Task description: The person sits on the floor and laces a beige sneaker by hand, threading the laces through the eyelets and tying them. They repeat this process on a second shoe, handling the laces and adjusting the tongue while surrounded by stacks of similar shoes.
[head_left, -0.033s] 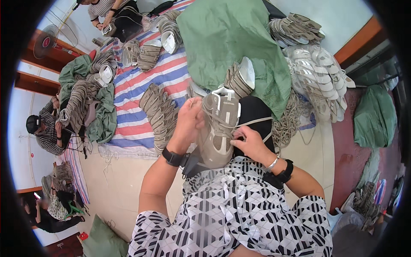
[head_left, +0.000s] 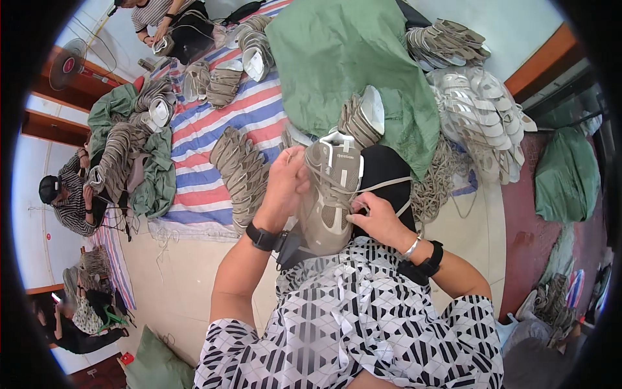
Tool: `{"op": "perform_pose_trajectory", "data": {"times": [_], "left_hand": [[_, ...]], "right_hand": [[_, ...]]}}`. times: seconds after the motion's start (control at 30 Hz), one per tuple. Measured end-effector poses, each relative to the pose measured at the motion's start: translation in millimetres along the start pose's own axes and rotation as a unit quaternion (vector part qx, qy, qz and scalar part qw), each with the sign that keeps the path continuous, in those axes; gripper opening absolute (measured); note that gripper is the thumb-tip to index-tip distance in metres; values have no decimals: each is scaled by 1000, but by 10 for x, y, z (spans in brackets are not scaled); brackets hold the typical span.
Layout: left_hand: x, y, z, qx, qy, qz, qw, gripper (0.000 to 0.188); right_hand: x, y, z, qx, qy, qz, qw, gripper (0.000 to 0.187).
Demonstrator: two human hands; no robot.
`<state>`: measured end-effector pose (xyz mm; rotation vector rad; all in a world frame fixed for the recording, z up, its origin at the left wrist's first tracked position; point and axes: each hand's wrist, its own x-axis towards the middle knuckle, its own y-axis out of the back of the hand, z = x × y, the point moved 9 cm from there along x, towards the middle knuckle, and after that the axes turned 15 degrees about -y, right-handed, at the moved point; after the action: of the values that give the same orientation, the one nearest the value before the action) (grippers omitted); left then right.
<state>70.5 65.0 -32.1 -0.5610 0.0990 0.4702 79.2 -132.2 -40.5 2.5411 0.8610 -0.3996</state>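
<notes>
A brown-grey shoe upper (head_left: 327, 201) with white trim lies over my lap, its tongue end pointing away from me. A flat beige shoelace (head_left: 385, 184) crosses its eyelets and loops out to the right over my dark-clad knee. On the shoe upper's left side, my left hand (head_left: 289, 181) has its fingers curled closed; whatever is in them is hidden. My right hand (head_left: 379, 217) is at the right edge of the shoe upper, thumb and forefinger pinched on the shoelace. A nested stack of similar shoe uppers (head_left: 363, 120) stands just beyond.
More stacked shoe uppers (head_left: 240, 175) lie to the left on a striped sheet (head_left: 194, 188). A green cloth (head_left: 343, 52) covers the far middle. A heap of laces (head_left: 437, 181) and a bagged pile of uppers (head_left: 479, 117) are to the right. Co-workers sit at the left and far left.
</notes>
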Motion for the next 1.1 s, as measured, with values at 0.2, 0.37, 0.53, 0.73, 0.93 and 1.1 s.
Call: {"op": "perform_pose_trajectory", "data": {"times": [0.2,0.37,0.53,0.73,0.93,1.1], "left_hand": [[84,65,-18,-31,22,23,999,11],[267,383,338,-28,-43,57,997,7],[307,557,894,-19,-71,6,997,8],[152,1301,1116,-25,-87,140,986,19],[29,1820,786,111,-53,152,981,36],[-96,2355,367,283,9,169,944,27]], "right_hand": [[-34,-105,62,-88,-30,-71,993,17],[-68,299,-437,-138,127,-104,977,13],[71,334,-568,-230,190,-60,952,11],[91,681,-465,78,149,187,968,16],[-39,488,-205,-99,79,-20,992,26],[-134,708,1193,337,-277,-169,884,22]]}}
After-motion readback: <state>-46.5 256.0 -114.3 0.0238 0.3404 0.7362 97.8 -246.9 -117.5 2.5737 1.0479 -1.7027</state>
